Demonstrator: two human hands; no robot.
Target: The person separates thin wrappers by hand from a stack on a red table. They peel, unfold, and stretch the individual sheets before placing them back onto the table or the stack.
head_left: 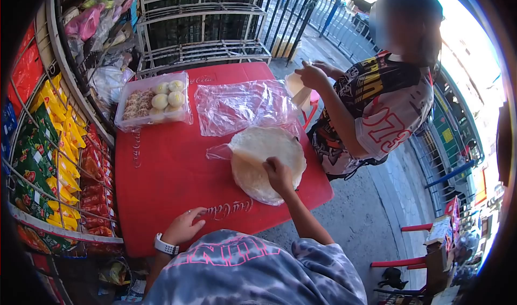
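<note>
A stack of thin, round, pale wrappers [256,181] lies on clear plastic at the right side of the red table [167,181]. My right hand [279,177] is over the stack, its fingers pinched on the edge of the top wrapper, which is partly lifted and folded. My left hand [184,227], with a watch at the wrist, rests at the table's near edge. Its fingers are stretched out and hold nothing. Beyond the stack a clear plastic sheet [231,105] lies crumpled on the table.
At the far left of the table stands a clear plastic container [183,108] with pale round balls and a brownish shredded filling. A person [371,105] at the right holds a pale sheet [296,84]. Snack packs [64,148] hang on a rack at left; metal shelves [202,52] stand behind.
</note>
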